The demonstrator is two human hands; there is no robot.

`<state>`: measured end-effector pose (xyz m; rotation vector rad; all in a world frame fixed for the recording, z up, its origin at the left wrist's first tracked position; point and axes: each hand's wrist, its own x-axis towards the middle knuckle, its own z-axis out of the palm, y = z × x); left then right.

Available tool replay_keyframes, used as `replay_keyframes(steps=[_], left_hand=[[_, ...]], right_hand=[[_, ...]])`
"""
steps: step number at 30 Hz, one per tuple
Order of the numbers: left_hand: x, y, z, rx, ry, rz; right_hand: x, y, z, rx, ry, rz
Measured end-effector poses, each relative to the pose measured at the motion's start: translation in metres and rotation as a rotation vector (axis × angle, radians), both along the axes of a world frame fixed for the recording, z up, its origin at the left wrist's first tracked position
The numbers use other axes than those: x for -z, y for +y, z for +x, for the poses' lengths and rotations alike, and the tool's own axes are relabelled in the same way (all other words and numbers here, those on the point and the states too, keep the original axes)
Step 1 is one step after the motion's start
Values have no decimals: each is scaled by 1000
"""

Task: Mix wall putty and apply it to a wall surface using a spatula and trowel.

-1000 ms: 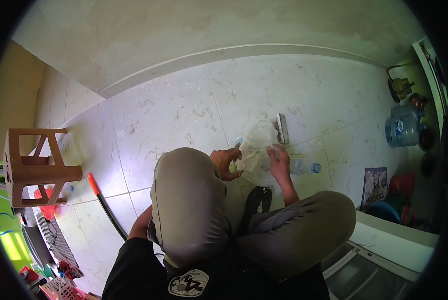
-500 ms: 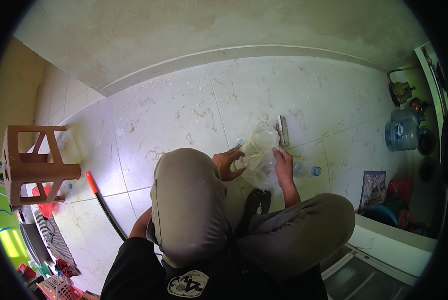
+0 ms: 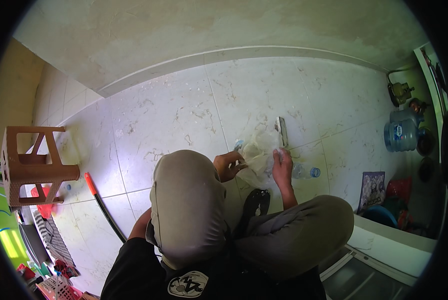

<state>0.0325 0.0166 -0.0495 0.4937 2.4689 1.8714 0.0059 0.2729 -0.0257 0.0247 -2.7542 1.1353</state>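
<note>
Well to the left of the clear plastic bag (image 3: 258, 156) on the pale tiled floor (image 3: 174, 115) stands a brown plastic stool (image 3: 31, 165), with a black stick with an orange tip (image 3: 104, 207) lying between stool and bag. The left hand (image 3: 229, 165) has its fingers curled closed on the bag's left edge, just past the bent knee, while the right hand (image 3: 283, 167) presses on the bag's right side, fingers bent, though whether they pinch the plastic cannot be told. Touching the bag's upper right lies a flat metal blade (image 3: 282, 131), just right of it a small clear bottle (image 3: 305, 172), and far to the right a large blue water jug (image 3: 400, 134).

blue-labelled water jug (image 3: 400, 134) right | printed packet (image 3: 371, 190), perhaps, below it
</note>
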Motion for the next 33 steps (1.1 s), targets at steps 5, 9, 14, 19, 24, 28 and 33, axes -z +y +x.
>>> replay_keyframes(steps=[5, 9, 14, 19, 24, 28, 33], left_hand=[[-3, -4, -9, -116, -22, -88], [-5, 0, -23, -96, 79, -156], [2, 0, -21, 7, -73, -70], [6, 0, -19, -34, -8, -49], [-3, -7, -20, -113, 13, -16], [-20, -13, -12, 67, 79, -18], [-25, -5, -9, 197, 310, -32]], right_hand=[[-2, 1, 4, 70, -146, -31], [-2, 0, 6, 62, -189, -125], [1, 1, 8, 54, -232, -245], [1, -1, 7, 49, -188, -222], [-3, -2, 8, 39, -196, -225], [-5, 0, 8, 46, -184, -213], [-2, -3, 9, 41, -178, -210]])
